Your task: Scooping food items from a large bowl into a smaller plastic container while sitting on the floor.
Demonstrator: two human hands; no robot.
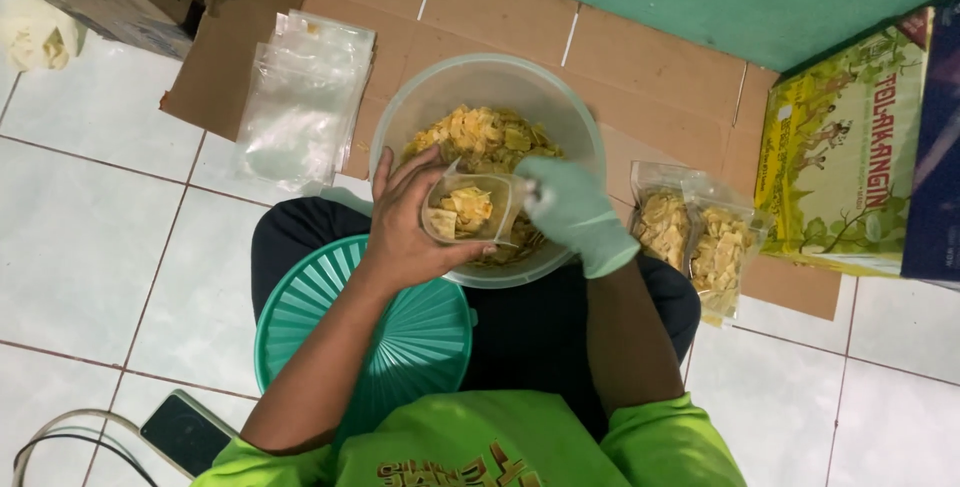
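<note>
Over the bowl (400, 112), left hand (410, 222) grips an open pouch (468, 209); gloved right hand (570, 212), closed on chips (480, 132), could spill them if the pouch tilts.

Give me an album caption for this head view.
Bare left hand holds a small clear pouch over a chip-filled bowl; gloved right hand fills it.

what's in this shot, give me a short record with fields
left hand: bare left hand holds a small clear pouch open, part filled with yellow chips
right hand: gloved right hand at the pouch mouth
bowl: clear plastic bowl of chips, on the lap
filled: two filled pouches on cardboard, to the right
empty: stack of empty pouches to the left
lid: green lid under the left forearm
</note>
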